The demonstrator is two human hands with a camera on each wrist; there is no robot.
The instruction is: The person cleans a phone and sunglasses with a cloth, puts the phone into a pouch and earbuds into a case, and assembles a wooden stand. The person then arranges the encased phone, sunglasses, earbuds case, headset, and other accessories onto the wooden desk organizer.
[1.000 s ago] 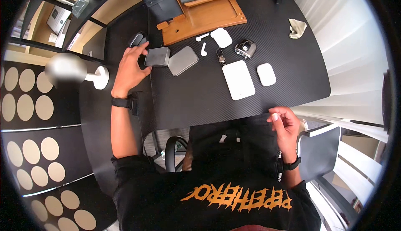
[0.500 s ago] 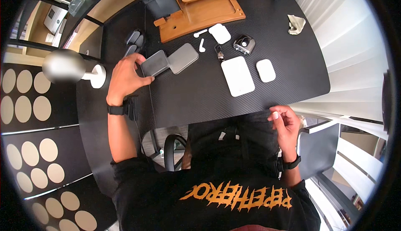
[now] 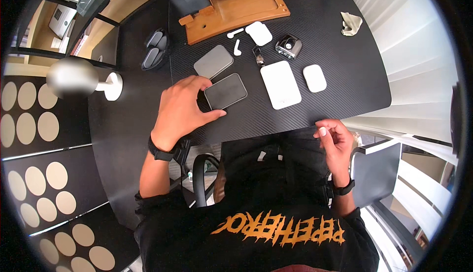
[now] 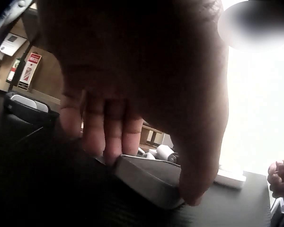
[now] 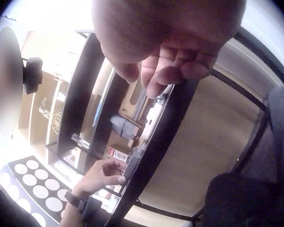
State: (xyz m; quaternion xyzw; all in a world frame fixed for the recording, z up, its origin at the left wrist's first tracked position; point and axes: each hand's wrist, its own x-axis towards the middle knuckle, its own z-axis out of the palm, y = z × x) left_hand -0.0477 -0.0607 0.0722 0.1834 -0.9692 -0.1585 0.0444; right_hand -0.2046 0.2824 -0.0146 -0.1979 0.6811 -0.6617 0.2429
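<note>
My left hand (image 3: 180, 107) pinches a dark grey rounded rectangular tin (image 3: 226, 92) between thumb and fingers, close over the table. In the left wrist view the tin (image 4: 146, 179) sits slightly tilted, fingertips at its far edge and thumb at its near side. A second flat grey case (image 3: 214, 61) of similar shape lies just behind it. Beyond the table's front edge, my right hand (image 3: 336, 141) hangs loosely curled and holds nothing. Nearest to it on the table are a small white rounded case (image 3: 314, 78) and a larger white flat slab (image 3: 281, 85).
Behind lie white earbuds (image 3: 237, 48), a white case (image 3: 259, 33), a black clip (image 3: 258, 56) and a silver-black device (image 3: 288, 46). A wooden organizer (image 3: 241, 18) stands at the back, a black oval holder (image 3: 155, 49) at left, a cloth (image 3: 351, 24) at right.
My left hand has carried the dark tin from the left of the other grey case to its front right. The black holder at left now shows fully. My right hand has stayed put.
</note>
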